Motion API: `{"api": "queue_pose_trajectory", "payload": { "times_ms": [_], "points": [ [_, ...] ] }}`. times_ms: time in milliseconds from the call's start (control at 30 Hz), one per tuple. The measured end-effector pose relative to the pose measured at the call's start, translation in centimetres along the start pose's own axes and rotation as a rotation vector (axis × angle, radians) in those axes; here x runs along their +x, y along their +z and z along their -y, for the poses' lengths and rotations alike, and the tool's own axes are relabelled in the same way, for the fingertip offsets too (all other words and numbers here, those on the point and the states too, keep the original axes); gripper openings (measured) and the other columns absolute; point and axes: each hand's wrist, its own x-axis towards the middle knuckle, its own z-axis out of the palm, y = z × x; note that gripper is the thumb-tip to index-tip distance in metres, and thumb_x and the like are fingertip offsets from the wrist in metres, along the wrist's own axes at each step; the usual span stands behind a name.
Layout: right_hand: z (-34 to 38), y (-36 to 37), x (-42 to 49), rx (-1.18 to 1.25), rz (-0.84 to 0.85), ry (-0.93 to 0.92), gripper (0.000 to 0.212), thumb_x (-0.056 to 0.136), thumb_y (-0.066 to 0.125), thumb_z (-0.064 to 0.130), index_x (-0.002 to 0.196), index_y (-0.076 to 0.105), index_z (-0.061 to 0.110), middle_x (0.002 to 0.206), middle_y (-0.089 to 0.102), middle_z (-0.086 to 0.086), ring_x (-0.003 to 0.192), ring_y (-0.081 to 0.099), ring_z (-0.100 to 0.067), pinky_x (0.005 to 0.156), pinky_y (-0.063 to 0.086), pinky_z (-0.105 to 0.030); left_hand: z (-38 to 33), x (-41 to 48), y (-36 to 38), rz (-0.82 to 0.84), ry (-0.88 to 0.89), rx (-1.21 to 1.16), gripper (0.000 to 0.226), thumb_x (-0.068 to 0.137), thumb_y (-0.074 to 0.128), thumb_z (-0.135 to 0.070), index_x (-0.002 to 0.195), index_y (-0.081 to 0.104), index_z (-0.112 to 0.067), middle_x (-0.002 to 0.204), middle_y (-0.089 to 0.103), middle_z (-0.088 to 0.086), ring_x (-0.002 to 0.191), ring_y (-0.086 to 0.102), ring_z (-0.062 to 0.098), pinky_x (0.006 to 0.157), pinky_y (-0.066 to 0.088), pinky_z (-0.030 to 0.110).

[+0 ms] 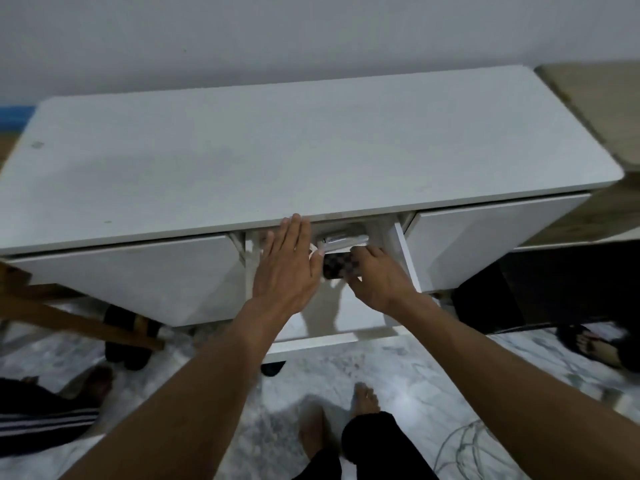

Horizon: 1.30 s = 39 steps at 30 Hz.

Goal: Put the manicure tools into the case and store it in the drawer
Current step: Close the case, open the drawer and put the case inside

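Observation:
The middle drawer point(405, 258) of a white desk point(277, 150) is pulled out toward me. Inside it lies a dark checkered manicure case point(337, 266), partly hidden by my hands. My right hand point(377, 277) is closed around the case's right end, low in the drawer. My left hand point(289, 263) is flat with fingers stretched out, its fingertips at the desk top's front edge and its thumb side touching the case's left end. No loose manicure tools are visible.
A white packet-like object point(343, 240) lies at the back of the drawer under the desk top. Closed drawer fronts point(131, 275) flank the open one. My bare feet point(363, 400), other people's feet point(588, 344), a wooden frame point(69, 317) and a cable point(464, 445) are on the marble floor.

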Motion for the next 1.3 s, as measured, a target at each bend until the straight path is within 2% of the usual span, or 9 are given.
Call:
{"api": "queue_pose_trajectory", "payload": {
  "times_ms": [133,300,400,467,600,733,833,967,1300],
  "points": [
    [0.8,-0.8,-4.0,0.025,-0.022,0.010,0.043,0.090,0.056,0.029,0.130,0.047,0.013,0.132,0.056,-0.009,0.122,0.047,-0.029,0.100,0.042,-0.036,-0.9,-5.1,1.0,0.034,0.023,-0.047,0.060,0.103,0.018,-0.042,0.154,0.004,-0.014,0.163,0.002,0.003,0.149,-0.003,0.015,0.119,-0.007,0.033],
    [1.8,-0.7,-7.9,0.000,-0.029,-0.003,0.047,0.093,0.054,0.030,0.135,0.043,0.014,0.138,0.051,-0.008,0.127,0.044,-0.027,0.104,0.040,-0.038,-1.1,-9.9,2.6,0.028,-0.004,-0.009,0.079,0.088,-0.008,-0.055,0.154,0.004,-0.013,0.163,0.004,0.005,0.150,-0.002,0.017,0.119,-0.007,0.035],
    [1.9,0.0,-10.6,-0.046,-0.052,-0.048,0.047,0.095,0.050,0.030,0.136,0.042,0.009,0.139,0.050,-0.009,0.129,0.042,-0.027,0.109,0.036,-0.037,-1.3,-12.7,3.4,0.049,-0.043,0.015,0.081,0.084,-0.011,-0.054,0.154,-0.001,-0.015,0.163,-0.001,0.004,0.149,-0.005,0.017,0.118,-0.009,0.035],
    [1.6,0.7,-12.4,-0.075,-0.050,-0.074,0.047,0.097,0.047,0.029,0.137,0.040,0.006,0.141,0.047,-0.012,0.132,0.038,-0.028,0.113,0.031,-0.037,-1.5,-14.8,4.0,0.071,-0.051,0.024,0.081,0.084,-0.011,-0.054,0.154,-0.002,-0.014,0.163,-0.001,0.004,0.149,-0.006,0.017,0.117,-0.010,0.034],
    [0.9,2.8,-15.8,-0.095,0.025,-0.035,0.060,0.099,0.040,0.037,0.149,0.021,0.009,0.159,0.020,-0.010,0.148,0.013,-0.030,0.120,0.019,-0.045,-1.7,-18.6,5.3,0.085,-0.078,0.008,0.083,0.085,-0.009,-0.057,0.154,0.001,-0.013,0.163,-0.002,0.005,0.149,-0.005,0.017,0.118,-0.005,0.035],
    [0.4,3.9,-17.6,-0.083,0.059,-0.009,0.067,0.100,0.036,0.039,0.152,0.007,0.011,0.163,0.002,-0.007,0.150,-0.001,-0.026,0.120,0.010,-0.046,-2.2,-20.4,5.8,0.062,-0.070,0.020,0.078,0.088,-0.004,-0.056,0.153,-0.003,-0.014,0.162,-0.008,0.004,0.149,-0.008,0.017,0.117,-0.004,0.036],
    [0.1,3.9,-17.6,-0.086,0.046,0.007,0.067,0.100,0.032,0.042,0.152,0.003,0.010,0.162,-0.001,-0.007,0.150,-0.004,-0.025,0.121,0.009,-0.045,-2.3,-20.0,5.3,0.051,-0.090,0.041,0.076,0.090,-0.001,-0.054,0.153,-0.004,-0.013,0.162,-0.011,0.004,0.149,-0.010,0.017,0.118,-0.003,0.038],
    [-0.5,4.0,-17.5,-0.065,0.090,0.026,0.066,0.101,0.028,0.042,0.152,0.003,0.010,0.162,-0.003,-0.008,0.150,-0.005,-0.026,0.121,0.007,-0.045,-2.1,-19.2,5.2,0.126,-0.119,0.066,0.067,0.102,0.015,-0.048,0.153,-0.005,-0.011,0.162,-0.012,0.005,0.149,-0.010,0.018,0.120,0.000,0.042],
    [-0.8,2.5,-13.2,-0.063,0.112,0.022,0.065,0.102,0.028,0.041,0.152,0.002,0.011,0.162,-0.005,-0.006,0.150,-0.007,-0.025,0.120,0.011,-0.048,-1.4,-14.8,4.8,0.146,-0.126,0.027,0.068,0.101,0.013,-0.050,0.153,-0.009,-0.012,0.160,-0.019,0.004,0.148,-0.016,0.017,0.118,-0.003,0.040]
  ]
}}
